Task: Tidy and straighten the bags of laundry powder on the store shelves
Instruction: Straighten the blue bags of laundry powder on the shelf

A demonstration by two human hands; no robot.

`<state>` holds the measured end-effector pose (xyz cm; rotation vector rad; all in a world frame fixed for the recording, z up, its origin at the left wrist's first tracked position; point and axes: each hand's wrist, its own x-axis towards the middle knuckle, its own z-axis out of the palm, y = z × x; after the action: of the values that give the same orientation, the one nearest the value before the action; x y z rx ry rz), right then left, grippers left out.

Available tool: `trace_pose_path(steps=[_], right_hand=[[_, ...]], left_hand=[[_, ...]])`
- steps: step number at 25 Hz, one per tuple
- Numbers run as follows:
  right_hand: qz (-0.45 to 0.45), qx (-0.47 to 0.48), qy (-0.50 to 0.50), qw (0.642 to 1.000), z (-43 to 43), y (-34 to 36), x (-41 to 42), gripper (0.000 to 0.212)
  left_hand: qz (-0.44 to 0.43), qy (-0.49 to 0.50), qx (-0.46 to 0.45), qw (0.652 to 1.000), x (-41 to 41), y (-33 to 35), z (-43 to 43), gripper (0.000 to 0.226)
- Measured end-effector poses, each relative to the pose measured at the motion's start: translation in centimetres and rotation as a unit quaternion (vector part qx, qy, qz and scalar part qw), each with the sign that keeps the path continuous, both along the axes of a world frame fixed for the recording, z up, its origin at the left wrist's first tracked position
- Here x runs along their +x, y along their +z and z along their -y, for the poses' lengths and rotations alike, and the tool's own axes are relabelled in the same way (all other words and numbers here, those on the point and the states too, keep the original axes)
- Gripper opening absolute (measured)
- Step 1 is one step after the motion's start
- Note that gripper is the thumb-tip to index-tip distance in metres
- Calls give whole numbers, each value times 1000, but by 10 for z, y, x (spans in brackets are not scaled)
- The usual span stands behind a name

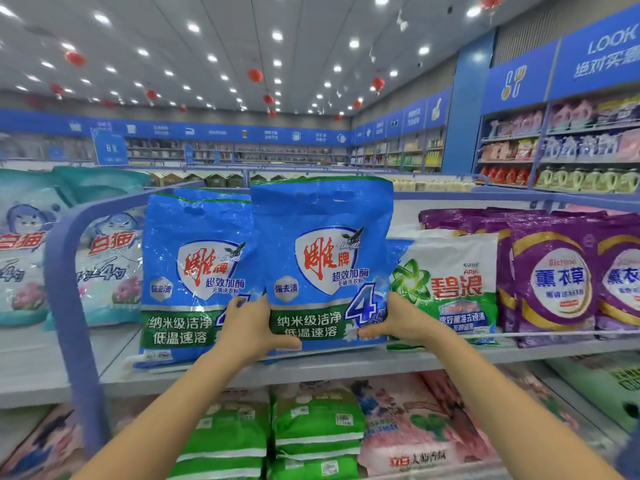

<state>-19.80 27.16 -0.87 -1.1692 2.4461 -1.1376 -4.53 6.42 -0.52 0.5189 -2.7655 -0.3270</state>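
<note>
Presently our left hand (251, 329) and right hand (398, 322) grip the blue bag (322, 237) upright by its lower sides; we judge the slumped white bag (450, 271) beside it outstanding.

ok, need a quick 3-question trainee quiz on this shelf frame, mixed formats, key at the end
1. True or false: the left hand and the right hand both grip the lower part of one blue bag.
2. The neighbouring bag on its right is: A pink; B white and green; C yellow.
3. Fill in: the right-end bags on the shelf are ___ in colour.

Key: 1 true; 2 B; 3 purple.
</note>
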Motion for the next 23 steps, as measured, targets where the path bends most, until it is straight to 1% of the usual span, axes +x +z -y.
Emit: trace_pose_path(steps=[2, 4, 7, 9, 10, 11, 12, 13, 14, 15, 16, 18, 20, 23], right_hand=[[17, -7, 7, 1000, 2, 1, 0, 24], [6, -12, 5, 1000, 4, -2, 2, 27], [-25, -19, 0, 999, 5, -11, -2, 31], [-21, -16, 7, 1000, 4, -14, -3, 32], [-14, -16, 10, 1000, 4, -14, -4, 30], [-9, -14, 12, 1000, 4, -14, -3, 28], [-5, -13, 13, 1000, 4, -13, -3, 27], [-3, -11, 13, 1000, 4, -11, -2, 26], [-1, -9, 13, 1000, 4, -10, -2, 26], [1, -6, 13, 1000, 4, -10, -3, 26], [-2, -2, 13, 1000, 5, -10, -2, 26], [-9, 1, 15, 1000, 4, -9, -2, 24], [-9, 2, 22, 1000, 3, -10, -4, 22], [-4, -1, 27, 1000, 2, -10, -3, 20]], left_hand=[[-18, 2, 30, 999, -1, -3, 3, 61], [-66, 17, 57, 996, 0, -9, 1, 70], [-131, 26, 51, 990, 3, -20, -10, 65], [-221, 30, 84, 971, 5, -34, -14, 69], [-288, 24, 85, 953, 6, -45, -13, 67], [-346, 1, 46, 937, 7, -57, -12, 56], [-380, -36, -27, 924, 9, -69, -12, 42], [-378, -77, -110, 916, 11, -82, -12, 31], [-345, -106, -176, 916, 13, -93, -14, 28], [-309, -119, -226, 916, 13, -102, -17, 35], [-266, -118, -240, 926, 13, -106, -20, 46], [-228, -92, -245, 938, 12, -112, -26, 57], [-232, -45, -267, 934, 10, -122, -23, 56], [-255, 35, -272, 927, 14, -133, -14, 40]])
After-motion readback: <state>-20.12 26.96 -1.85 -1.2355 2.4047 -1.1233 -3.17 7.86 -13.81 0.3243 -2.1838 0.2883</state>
